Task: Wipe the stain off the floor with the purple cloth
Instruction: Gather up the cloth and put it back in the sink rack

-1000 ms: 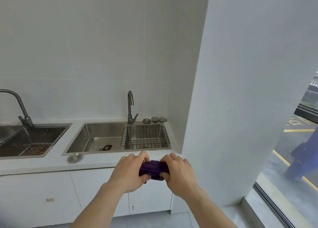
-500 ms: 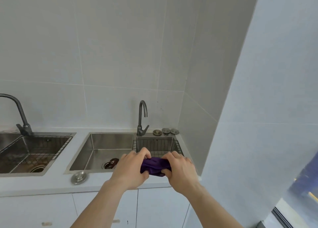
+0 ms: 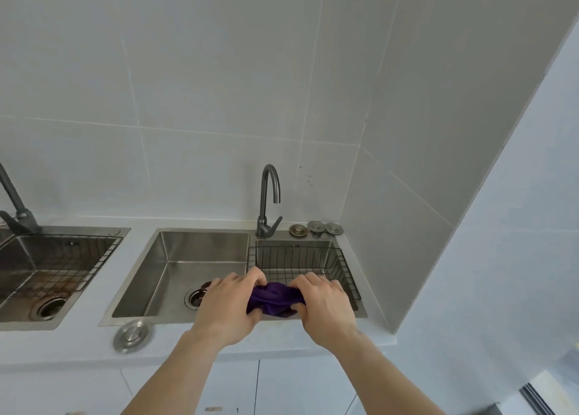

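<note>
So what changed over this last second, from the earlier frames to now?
The view swung left and tilted up, closing in on the counter: the window and floor on the right dropped out of sight, and the stainless steel sink now sits beneath the hands. Nothing was picked up or released. The left hand and right hand stay clenched on the bunched purple cloth as before, over the sink's front edge.

**Materials and finishes at the sink counter**

Purple cloth (image 3: 275, 300): soft, matt fabric, creased. Sink (image 3: 175, 276): brushed steel, dull sheen. Basket (image 3: 341, 265): dark wire. Tap (image 3: 268, 201): dark satin metal. Loose strainer lid (image 3: 133, 335): shiny metal. Wall tiles (image 3: 219, 85): smooth, slightly glossy. Counter (image 3: 62, 345): white, smooth.
</note>
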`<state>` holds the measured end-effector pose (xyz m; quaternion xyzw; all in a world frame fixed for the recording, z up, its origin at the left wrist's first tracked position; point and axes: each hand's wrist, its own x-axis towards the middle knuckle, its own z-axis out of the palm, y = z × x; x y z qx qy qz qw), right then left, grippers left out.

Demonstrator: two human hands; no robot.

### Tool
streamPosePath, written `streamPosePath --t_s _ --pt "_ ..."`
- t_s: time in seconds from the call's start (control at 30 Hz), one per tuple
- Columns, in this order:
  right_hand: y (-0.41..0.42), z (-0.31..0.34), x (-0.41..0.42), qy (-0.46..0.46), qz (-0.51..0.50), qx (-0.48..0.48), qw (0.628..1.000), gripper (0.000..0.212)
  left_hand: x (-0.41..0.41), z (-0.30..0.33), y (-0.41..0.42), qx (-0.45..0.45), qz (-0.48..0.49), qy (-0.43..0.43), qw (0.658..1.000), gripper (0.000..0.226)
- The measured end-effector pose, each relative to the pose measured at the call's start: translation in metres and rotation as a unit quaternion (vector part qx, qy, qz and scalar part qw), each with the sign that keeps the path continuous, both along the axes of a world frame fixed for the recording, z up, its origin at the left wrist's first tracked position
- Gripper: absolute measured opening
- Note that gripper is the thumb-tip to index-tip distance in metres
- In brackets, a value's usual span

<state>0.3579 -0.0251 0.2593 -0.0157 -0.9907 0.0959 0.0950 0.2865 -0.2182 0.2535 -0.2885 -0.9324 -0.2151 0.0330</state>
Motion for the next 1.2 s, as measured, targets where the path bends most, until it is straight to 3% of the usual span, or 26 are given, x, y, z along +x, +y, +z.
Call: streamPosePath --t_s 0.57,0.93,1.2 --pt "0.159 -0.121 -0.231 -0.125 -0.016 -0.089 0.988 0.037 -0.229 -0.112 0.163 -0.105 0.008 -0.115 0.988 0.049" --pt "0.193 -0.195 -0.295 -0.216 -0.041 -0.100 0.970 0.039 -0.285 -0.197 0.202 -0.134 0.018 -0.180 0.974 0.052" --pt "0.198 -0.234 -0.315 -0.229 -0.054 -0.088 0.968 0.045 -0.301 -0.242 0.220 -0.161 0.023 -0.188 0.969 0.057"
